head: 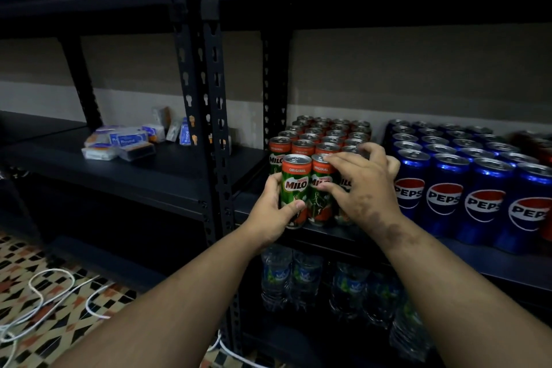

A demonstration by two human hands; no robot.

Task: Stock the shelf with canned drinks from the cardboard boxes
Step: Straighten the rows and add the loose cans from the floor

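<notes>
My left hand (273, 212) is wrapped around the front-left Milo can (294, 188), thumb across its lower label and fingers curled behind it, holding it upright at the front edge of the shelf (493, 263). My right hand (361, 185) lies over the neighbouring Milo cans (321, 188), fingers spread and bent across their tops and fronts, thumb against the label of the second can; it is pressing on them rather than closed around any one. Behind these front cans I see the block of Milo cans (325, 134) standing in rows back toward the wall. Just beside them to the right stand rows of blue Pepsi cans (466, 182), upright, labels forward. On the shelf below, I can make out water bottles (304, 278) in the dark. Past the black upright post (209, 98), the left-hand shelf carries a scatter of small packets (125, 142). A white cable (47, 299) loops over the patterned tile floor (27, 260) at lower left.
</notes>
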